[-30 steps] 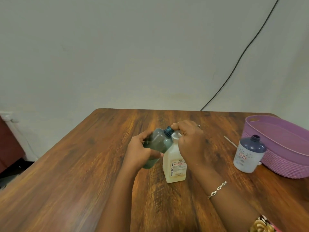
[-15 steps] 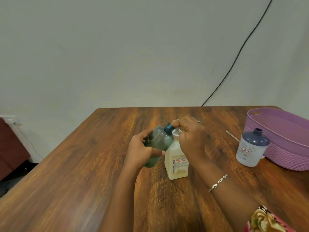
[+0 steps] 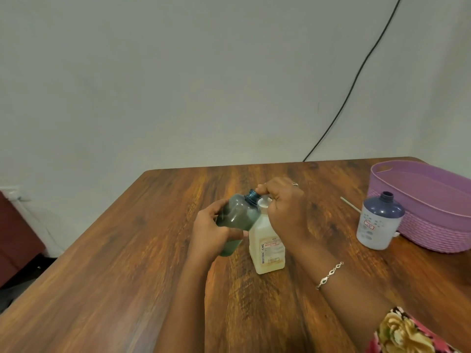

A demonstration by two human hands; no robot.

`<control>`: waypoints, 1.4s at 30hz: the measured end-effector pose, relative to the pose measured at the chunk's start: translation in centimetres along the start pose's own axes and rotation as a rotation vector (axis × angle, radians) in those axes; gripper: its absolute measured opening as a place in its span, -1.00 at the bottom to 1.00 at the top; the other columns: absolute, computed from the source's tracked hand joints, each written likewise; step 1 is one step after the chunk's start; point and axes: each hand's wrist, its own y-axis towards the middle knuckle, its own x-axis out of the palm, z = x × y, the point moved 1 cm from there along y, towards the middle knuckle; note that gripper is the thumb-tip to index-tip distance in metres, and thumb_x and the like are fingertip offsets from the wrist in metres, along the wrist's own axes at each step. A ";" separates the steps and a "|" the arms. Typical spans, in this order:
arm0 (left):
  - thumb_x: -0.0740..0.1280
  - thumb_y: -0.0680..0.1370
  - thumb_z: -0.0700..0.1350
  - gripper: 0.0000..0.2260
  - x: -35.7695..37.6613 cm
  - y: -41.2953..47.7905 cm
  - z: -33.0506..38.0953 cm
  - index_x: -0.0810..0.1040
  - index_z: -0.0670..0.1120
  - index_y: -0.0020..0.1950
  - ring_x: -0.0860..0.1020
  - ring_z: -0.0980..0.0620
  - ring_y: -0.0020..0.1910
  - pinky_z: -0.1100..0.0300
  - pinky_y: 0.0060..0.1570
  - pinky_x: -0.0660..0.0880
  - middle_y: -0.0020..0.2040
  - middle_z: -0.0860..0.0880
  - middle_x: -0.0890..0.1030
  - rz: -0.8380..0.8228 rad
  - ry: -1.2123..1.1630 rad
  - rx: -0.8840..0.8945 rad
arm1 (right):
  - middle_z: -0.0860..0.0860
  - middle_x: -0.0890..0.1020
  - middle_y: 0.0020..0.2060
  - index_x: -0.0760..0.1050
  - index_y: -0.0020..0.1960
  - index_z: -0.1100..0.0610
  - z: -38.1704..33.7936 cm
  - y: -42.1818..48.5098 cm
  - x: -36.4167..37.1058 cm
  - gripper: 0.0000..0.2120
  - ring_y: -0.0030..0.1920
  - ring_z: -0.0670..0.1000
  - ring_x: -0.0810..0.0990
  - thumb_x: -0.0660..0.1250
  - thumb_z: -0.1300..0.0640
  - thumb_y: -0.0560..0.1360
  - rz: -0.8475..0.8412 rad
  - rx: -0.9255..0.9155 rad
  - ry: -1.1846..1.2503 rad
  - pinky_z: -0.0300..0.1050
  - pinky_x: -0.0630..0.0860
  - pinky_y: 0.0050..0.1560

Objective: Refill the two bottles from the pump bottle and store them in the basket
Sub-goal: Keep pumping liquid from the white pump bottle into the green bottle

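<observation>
The wooden table (image 3: 114,263) fills the lower view. On its far right stands the purple basket (image 3: 433,225), and nothing can be seen inside it from this angle. Both forearms reach in from the near edge and meet near the table's middle.

The right hand (image 3: 285,207) arches over the top of the cream pump bottle (image 3: 267,248), which stands upright on the table. Its fingers are curled down around the pump head and its wrist is raised. The left hand (image 3: 211,233) wraps the body of the teal bottle (image 3: 238,215), thumb on the near side and fingers round the far side. It holds the bottle off the table, tilted so that its open neck sits right at the pump spout under the right fingertips.

A white bottle with a blue top (image 3: 377,222) stands uncapped just beside the basket's near wall. A thin white stick (image 3: 350,204) lies behind it. A bracelet (image 3: 330,275) circles the right wrist, and a ring (image 3: 295,184) shows on a right finger.
</observation>
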 end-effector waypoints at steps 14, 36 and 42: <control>0.54 0.22 -0.33 -0.45 0.1 -0.2 0.3 0.50 0.02 0.13 0.48 0.19 -0.10 0.25 -0.18 0.41 -0.08 0.17 0.53 0.000 0.020 0.019 | 0.12 0.67 -0.30 0.63 -0.23 0.29 -0.1 0.2 -1.1 -0.62 -0.26 0.09 0.61 0.09 0.12 0.35 -0.026 0.019 0.089 -0.07 0.53 -0.20; 0.54 0.23 -0.33 -0.36 -0.2 0.1 0.7 0.49 -0.07 0.27 0.49 0.17 -0.06 0.25 -0.15 0.43 -0.02 0.13 0.54 -0.009 -0.001 0.000 | 0.07 0.68 -0.24 0.65 -0.16 0.25 -0.2 1.1 -1.3 -0.75 -0.22 0.02 0.60 0.19 0.29 0.39 -0.115 0.086 0.040 -0.12 0.50 -0.13; 0.55 0.21 -0.32 -0.32 -0.3 0.3 0.4 0.48 -0.09 0.30 0.50 0.07 0.01 0.15 -0.02 0.44 0.06 0.04 0.55 -0.010 0.033 0.002 | 0.09 0.66 -0.29 0.64 -0.21 0.27 -0.8 0.2 -1.2 -0.64 -0.26 0.04 0.59 0.07 0.19 0.35 -0.047 0.031 0.032 -0.16 0.48 -0.19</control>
